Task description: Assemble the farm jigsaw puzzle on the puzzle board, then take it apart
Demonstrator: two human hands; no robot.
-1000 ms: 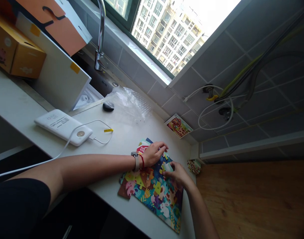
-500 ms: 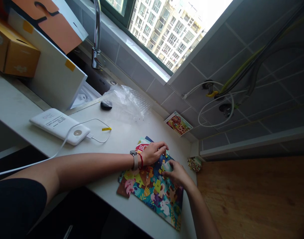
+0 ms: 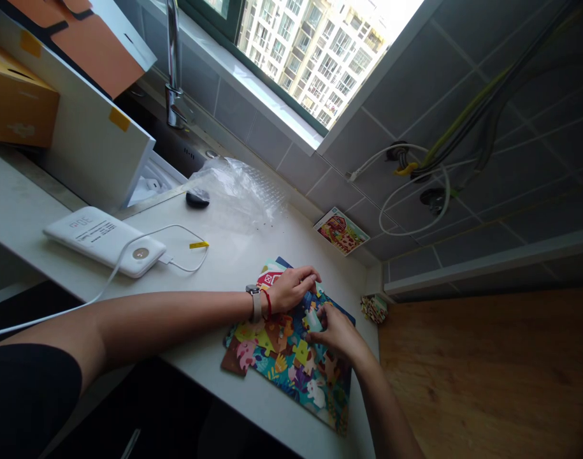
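A colourful animal jigsaw puzzle [image 3: 295,379] lies on the white counter near its corner, with several loose pieces on top of it. My right hand [image 3: 339,333] pinches a pale puzzle piece [image 3: 313,320] between thumb and fingers, low over the upper part of the puzzle. Just left of it, my left hand [image 3: 294,290], below a watch and red cord, rests on the puzzle with its fingers bent together. Whatever lies under those fingertips is hidden. A yellow-green piece [image 3: 301,352] sits loosely below the right thumb. Part of a red barn picture [image 3: 271,278] shows beyond the left wrist.
A picture card [image 3: 341,231] leans against the tiled wall. A stack of small pieces [image 3: 374,308] stands at the counter's right edge. Clear plastic wrap [image 3: 243,188], a black mouse-like object [image 3: 197,200] and a cabled white power bank [image 3: 104,239] lie further left, by a white box [image 3: 97,140].
My right hand has shifted slightly left and down, and the pale piece shows more fully between its fingers. My left hand stays on the puzzle. The whole view has shifted a little.
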